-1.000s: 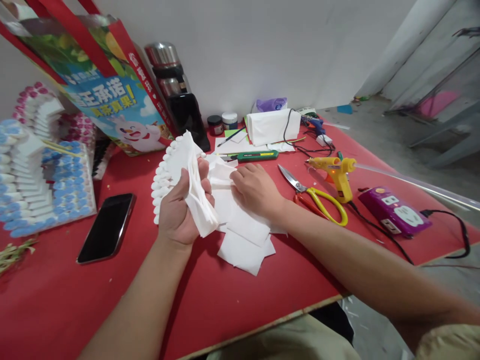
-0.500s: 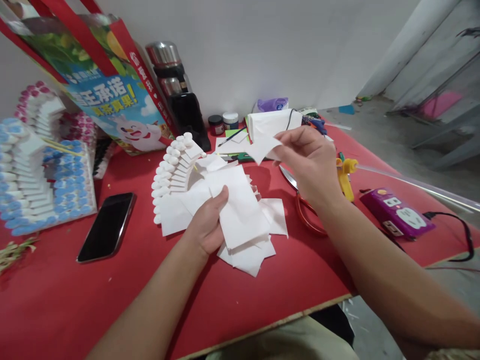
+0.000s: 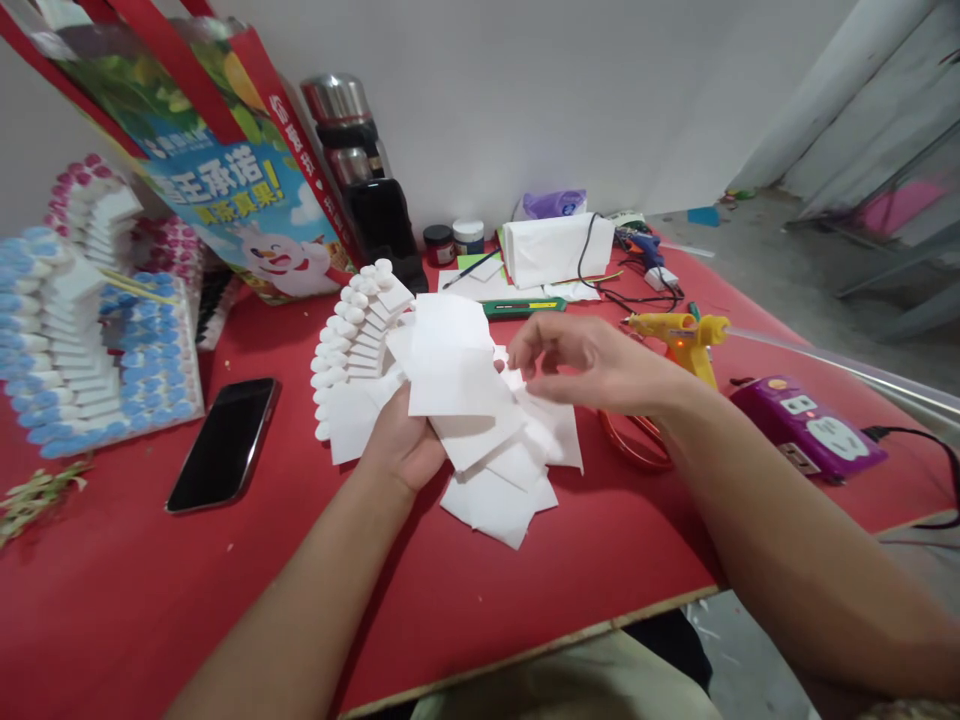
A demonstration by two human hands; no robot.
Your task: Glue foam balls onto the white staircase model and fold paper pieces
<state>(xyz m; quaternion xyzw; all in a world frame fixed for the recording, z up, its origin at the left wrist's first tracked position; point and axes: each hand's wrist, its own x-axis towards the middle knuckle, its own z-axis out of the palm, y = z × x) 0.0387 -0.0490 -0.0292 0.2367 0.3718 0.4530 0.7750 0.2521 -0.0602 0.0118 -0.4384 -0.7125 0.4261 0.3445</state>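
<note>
Several thin, white, rectangular paper pieces (image 3: 454,375) rest layered in the left hand (image 3: 407,445), which grasps them from beneath, while at their three o'clock the right hand (image 3: 589,365) has thumb and fingers parted around nothing visible. They should handle as light, bendable and easily creased, prone to slide, so a gentle edge pinch suits. At nine o'clock, a curved white stepped piece (image 3: 367,345) bears rounded, cottony-looking tips.
</note>
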